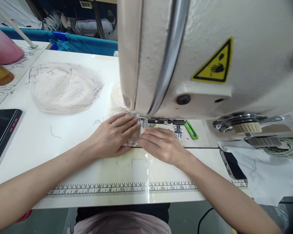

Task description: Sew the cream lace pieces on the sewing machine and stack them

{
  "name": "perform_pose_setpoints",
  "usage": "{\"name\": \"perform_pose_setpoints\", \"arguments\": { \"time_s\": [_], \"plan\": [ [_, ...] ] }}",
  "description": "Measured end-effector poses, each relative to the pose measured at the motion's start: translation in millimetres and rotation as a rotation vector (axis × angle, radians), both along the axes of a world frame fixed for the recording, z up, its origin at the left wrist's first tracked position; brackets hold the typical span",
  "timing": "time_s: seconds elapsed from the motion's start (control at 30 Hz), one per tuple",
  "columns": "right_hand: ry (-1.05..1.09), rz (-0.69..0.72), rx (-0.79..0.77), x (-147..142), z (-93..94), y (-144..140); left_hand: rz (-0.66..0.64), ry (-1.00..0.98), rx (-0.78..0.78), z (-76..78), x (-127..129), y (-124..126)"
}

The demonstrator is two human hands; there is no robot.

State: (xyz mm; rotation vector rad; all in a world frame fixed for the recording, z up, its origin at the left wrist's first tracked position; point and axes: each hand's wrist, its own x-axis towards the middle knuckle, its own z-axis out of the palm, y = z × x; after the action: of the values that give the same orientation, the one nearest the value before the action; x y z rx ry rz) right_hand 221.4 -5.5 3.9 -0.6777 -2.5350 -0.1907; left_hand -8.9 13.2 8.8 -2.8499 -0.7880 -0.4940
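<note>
A cream lace fabric (133, 139) lies under the presser foot area of a sewing machine (146, 81), part of it hidden behind the machine head and my hands. My left hand (114, 133) rests flat on this lace, fingers stretched out with their tips left of the needle area. Just to the right, my right hand (161, 143) has its fingers pressed together at the lace's edge, close in front of the presser foot. Its thumb is hidden, and the grip seems to be on the lace.
A sheer cream fabric pile (63, 87) with loose threads sits at the left. A black device (2, 133) and pink thread cone (5, 45) stand farther left. Green thread snips (191, 130), a phone (233, 165) and white cloth (263, 175) are at the right. A printed ruler (122, 189) runs along the front.
</note>
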Motion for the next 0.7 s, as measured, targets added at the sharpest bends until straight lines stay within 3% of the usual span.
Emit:
{"name": "perform_pose_setpoints", "arguments": {
  "time_s": [0.23, 0.7],
  "plan": [
    [0.023, -0.095, -0.086, 5, -3.9, 0, 0.007, 0.006, -0.009, 2.4, 1, 0],
    [0.008, -0.11, -0.115, 11, -2.5, 9, 0.011, 0.082, -0.038, -0.6, 0, 1]
  ]
}}
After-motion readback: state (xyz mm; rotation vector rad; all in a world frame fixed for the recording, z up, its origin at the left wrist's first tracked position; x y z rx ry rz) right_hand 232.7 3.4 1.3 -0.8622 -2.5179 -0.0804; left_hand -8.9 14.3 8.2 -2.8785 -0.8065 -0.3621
